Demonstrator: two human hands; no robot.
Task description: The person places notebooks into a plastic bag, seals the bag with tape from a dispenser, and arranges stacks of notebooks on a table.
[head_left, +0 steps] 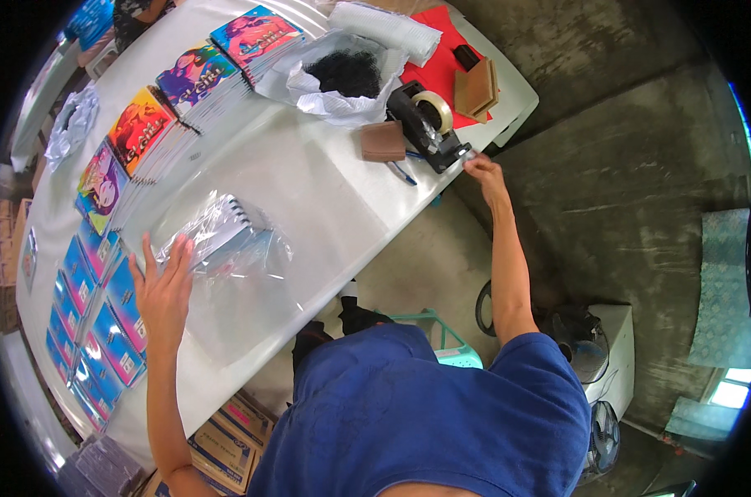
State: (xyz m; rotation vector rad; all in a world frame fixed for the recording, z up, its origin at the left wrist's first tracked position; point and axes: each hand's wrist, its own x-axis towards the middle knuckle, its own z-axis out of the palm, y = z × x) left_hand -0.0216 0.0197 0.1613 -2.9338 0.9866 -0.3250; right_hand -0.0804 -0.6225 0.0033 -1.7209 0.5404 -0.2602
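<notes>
A spiral notebook (pixel 214 228) lies in loose clear plastic wrap (pixel 264 248) on the white table. My left hand (pixel 164 286) rests on the wrap's left side, fingers spread and stretched out. Past the table's right edge, my right hand (pixel 485 174) pinches a bit of clear tape at the cutting end of a black tape dispenser (pixel 417 132). The dispenser carries a roll of tape (pixel 433 112). Just left of it are a brown wallet-like block (pixel 382 142) and a blue pen (pixel 404 172).
Stacks of colourful spiral notebooks (pixel 139 132) line the far side; blue-pink ones (pixel 115 331) cover the left. A white bag of black material (pixel 342 74), a bubble-wrap roll (pixel 384 31), a red sheet (pixel 438 66) and brown blocks (pixel 475 89) sit far right. Cardboard boxes (pixel 226 443) stand below.
</notes>
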